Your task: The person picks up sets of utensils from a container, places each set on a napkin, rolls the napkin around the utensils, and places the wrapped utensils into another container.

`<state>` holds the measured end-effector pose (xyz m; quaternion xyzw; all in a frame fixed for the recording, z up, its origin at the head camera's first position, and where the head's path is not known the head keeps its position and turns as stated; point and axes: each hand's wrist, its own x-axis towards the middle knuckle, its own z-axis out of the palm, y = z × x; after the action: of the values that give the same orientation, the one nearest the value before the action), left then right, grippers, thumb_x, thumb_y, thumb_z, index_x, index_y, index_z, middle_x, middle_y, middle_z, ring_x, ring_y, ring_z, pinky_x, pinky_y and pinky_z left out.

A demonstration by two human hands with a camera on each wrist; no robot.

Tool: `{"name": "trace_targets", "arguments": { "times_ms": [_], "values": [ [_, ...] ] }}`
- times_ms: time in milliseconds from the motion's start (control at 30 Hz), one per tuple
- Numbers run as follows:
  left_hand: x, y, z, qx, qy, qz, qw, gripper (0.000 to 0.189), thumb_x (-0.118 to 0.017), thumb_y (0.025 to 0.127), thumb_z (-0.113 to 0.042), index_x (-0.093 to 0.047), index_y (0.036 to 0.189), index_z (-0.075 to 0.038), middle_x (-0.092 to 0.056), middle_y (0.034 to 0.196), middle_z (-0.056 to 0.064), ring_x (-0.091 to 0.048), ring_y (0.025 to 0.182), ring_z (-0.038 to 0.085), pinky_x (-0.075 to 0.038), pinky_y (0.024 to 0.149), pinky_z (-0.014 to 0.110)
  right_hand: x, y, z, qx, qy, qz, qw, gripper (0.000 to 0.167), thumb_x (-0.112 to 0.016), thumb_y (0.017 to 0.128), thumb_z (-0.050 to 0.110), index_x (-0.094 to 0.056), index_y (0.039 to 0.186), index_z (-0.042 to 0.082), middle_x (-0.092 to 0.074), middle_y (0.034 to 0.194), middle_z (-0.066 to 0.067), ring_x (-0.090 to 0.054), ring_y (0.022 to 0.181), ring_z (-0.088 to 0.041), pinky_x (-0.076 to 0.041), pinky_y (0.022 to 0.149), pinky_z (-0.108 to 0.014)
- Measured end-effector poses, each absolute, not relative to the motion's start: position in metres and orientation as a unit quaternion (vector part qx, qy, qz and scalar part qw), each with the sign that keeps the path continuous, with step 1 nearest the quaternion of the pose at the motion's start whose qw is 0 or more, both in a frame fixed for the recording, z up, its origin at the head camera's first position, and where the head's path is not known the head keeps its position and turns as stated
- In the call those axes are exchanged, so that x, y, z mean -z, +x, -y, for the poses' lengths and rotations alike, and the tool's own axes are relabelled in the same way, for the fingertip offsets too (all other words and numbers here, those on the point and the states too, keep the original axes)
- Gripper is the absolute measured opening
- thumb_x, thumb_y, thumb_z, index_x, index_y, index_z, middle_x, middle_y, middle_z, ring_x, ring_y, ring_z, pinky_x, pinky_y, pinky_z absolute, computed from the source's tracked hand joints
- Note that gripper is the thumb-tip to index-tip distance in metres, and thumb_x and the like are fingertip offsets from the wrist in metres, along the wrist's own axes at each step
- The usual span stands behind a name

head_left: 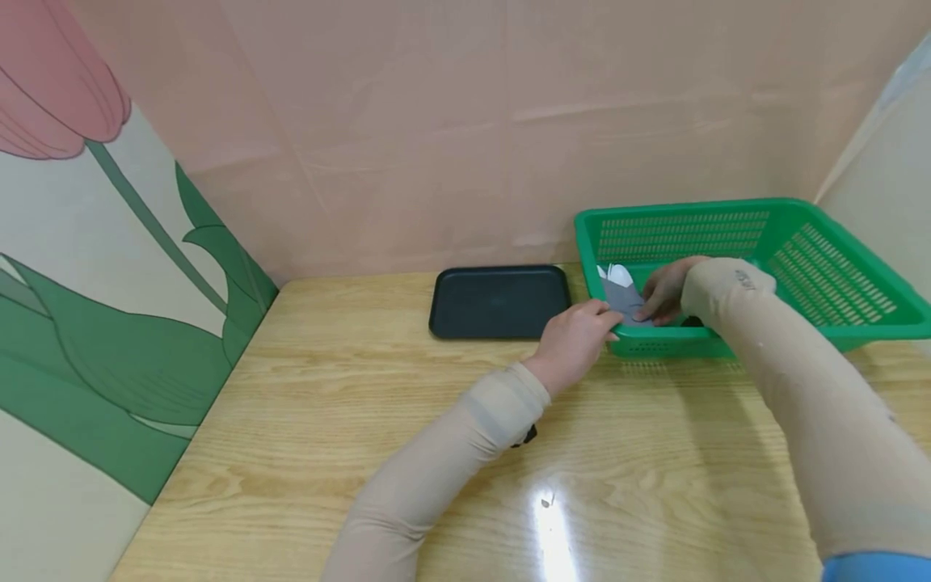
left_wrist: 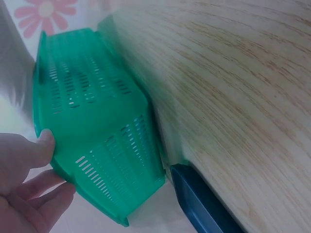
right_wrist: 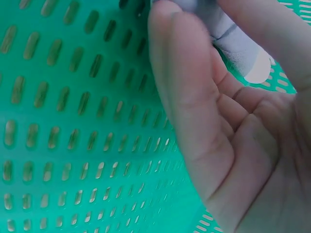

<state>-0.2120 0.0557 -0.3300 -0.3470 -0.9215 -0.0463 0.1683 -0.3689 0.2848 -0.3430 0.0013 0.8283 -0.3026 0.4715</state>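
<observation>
A green plastic basket (head_left: 669,212) with slotted walls stands on the table at the right. At its near left corner, my left hand (head_left: 575,343) grips the rim; the left wrist view shows thumb and fingers (left_wrist: 53,201) on the basket's edge. My right hand (head_left: 665,291) reaches inside and holds a grey sock (head_left: 624,303) with white ends, close to the left wall. In the right wrist view, the sock (right_wrist: 238,46) lies between thumb and fingers, partly hidden by them. Whether it is one sock or a pair, I cannot tell.
A shallow black tray (head_left: 500,303) lies just left of the basket, near the back wall (head_left: 436,162). The wood-grain table (head_left: 327,420) spreads in front. A flower-printed panel (head_left: 109,283) borders it on the left.
</observation>
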Motion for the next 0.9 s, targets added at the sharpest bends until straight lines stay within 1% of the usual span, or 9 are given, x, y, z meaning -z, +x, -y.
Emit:
{"name": "trace_targets", "arguments": {
  "times_ms": [200, 400, 467, 567, 633, 700, 767, 833, 900],
  "values": [
    [0.33, -0.211, -0.056, 0.054, -0.344, 0.922, 0.169, 0.028, -0.054, 0.092, -0.032, -0.065, 0.116, -0.022, -0.063, 0.112, -0.005, -0.062, 0.097, 0.006, -0.049, 0.073, 0.01, 0.345, -0.371, -0.286, 0.313, 0.009, -0.826, 0.469, 0.095, -0.071, 0.083, 0.025, -0.007, 0.139, -0.019, -0.053, 0.101, -0.012, -0.06, 0.075, -0.008, -0.052, 0.075, -0.021],
    [0.33, -0.211, -0.056, 0.051, -0.344, 0.923, 0.167, 0.03, -0.054, 0.091, -0.032, -0.065, 0.117, -0.023, -0.063, 0.116, -0.004, -0.063, 0.099, 0.006, -0.049, 0.075, 0.01, 0.344, -0.371, -0.287, 0.319, 0.005, -0.821, 0.474, 0.095, -0.07, 0.083, 0.025, -0.006, 0.14, -0.017, -0.057, 0.097, -0.01, -0.062, 0.076, -0.009, -0.052, 0.076, -0.022],
    [0.329, -0.211, -0.055, 0.045, -0.345, 0.923, 0.165, 0.03, -0.054, 0.091, -0.033, -0.065, 0.117, -0.023, -0.063, 0.117, -0.004, -0.063, 0.1, 0.006, -0.049, 0.076, 0.01, 0.342, -0.371, -0.287, 0.315, -0.004, -0.82, 0.477, 0.088, -0.069, 0.084, 0.026, -0.014, 0.138, -0.016, -0.058, 0.096, -0.008, -0.062, 0.077, -0.009, -0.052, 0.077, -0.023],
    [0.33, -0.212, -0.056, 0.037, -0.349, 0.922, 0.164, 0.03, -0.054, 0.092, -0.034, -0.065, 0.117, -0.024, -0.062, 0.119, -0.004, -0.062, 0.103, 0.005, -0.048, 0.078, 0.009, 0.339, -0.371, -0.289, 0.296, -0.028, -0.822, 0.486, 0.061, -0.066, 0.087, 0.029, -0.038, 0.125, -0.011, -0.06, 0.093, -0.004, -0.061, 0.081, -0.01, -0.052, 0.079, -0.026],
    [0.33, -0.213, -0.056, 0.037, -0.348, 0.923, 0.16, 0.03, -0.054, 0.092, -0.034, -0.065, 0.118, -0.024, -0.062, 0.121, -0.004, -0.061, 0.106, 0.005, -0.047, 0.08, 0.009, 0.335, -0.372, -0.291, 0.276, -0.054, -0.828, 0.485, 0.044, -0.062, 0.089, 0.031, -0.049, 0.113, -0.003, -0.061, 0.095, -0.003, -0.061, 0.086, -0.011, -0.051, 0.082, -0.029],
    [0.33, -0.213, -0.056, 0.043, -0.346, 0.925, 0.152, 0.03, -0.054, 0.093, -0.034, -0.065, 0.118, -0.024, -0.062, 0.122, -0.004, -0.06, 0.108, 0.004, -0.046, 0.082, 0.008, 0.331, -0.373, -0.293, 0.26, -0.079, -0.836, 0.478, 0.038, -0.059, 0.091, 0.033, -0.053, 0.11, 0.0, -0.062, 0.103, -0.006, -0.061, 0.096, -0.015, -0.05, 0.088, -0.033],
    [0.33, -0.214, -0.056, 0.052, -0.341, 0.928, 0.143, 0.03, -0.054, 0.093, -0.033, -0.065, 0.118, -0.023, -0.062, 0.122, -0.004, -0.06, 0.109, 0.004, -0.045, 0.084, 0.008, 0.324, -0.372, -0.294, 0.257, -0.094, -0.845, 0.46, 0.045, -0.056, 0.093, 0.034, -0.049, 0.117, -0.003, -0.059, 0.116, -0.015, -0.059, 0.108, -0.027, -0.048, 0.093, -0.039],
    [0.33, -0.214, -0.055, 0.062, -0.337, 0.929, 0.138, 0.029, -0.055, 0.092, -0.032, -0.065, 0.118, -0.023, -0.062, 0.122, -0.004, -0.06, 0.109, 0.004, -0.045, 0.085, 0.009, 0.314, -0.371, -0.294, 0.266, -0.101, -0.854, 0.435, 0.058, -0.054, 0.094, 0.036, -0.039, 0.128, -0.008, -0.051, 0.126, -0.023, -0.052, 0.119, -0.037, -0.045, 0.098, -0.044],
    [0.329, -0.215, -0.054, 0.066, -0.335, 0.93, 0.136, 0.029, -0.055, 0.092, -0.032, -0.065, 0.118, -0.023, -0.061, 0.123, -0.004, -0.06, 0.11, 0.004, -0.046, 0.085, 0.009, 0.3, -0.37, -0.294, 0.273, -0.104, -0.866, 0.406, 0.069, -0.052, 0.094, 0.038, -0.028, 0.135, -0.012, -0.043, 0.133, -0.029, -0.047, 0.124, -0.041, -0.044, 0.099, -0.045]
  ]
}}
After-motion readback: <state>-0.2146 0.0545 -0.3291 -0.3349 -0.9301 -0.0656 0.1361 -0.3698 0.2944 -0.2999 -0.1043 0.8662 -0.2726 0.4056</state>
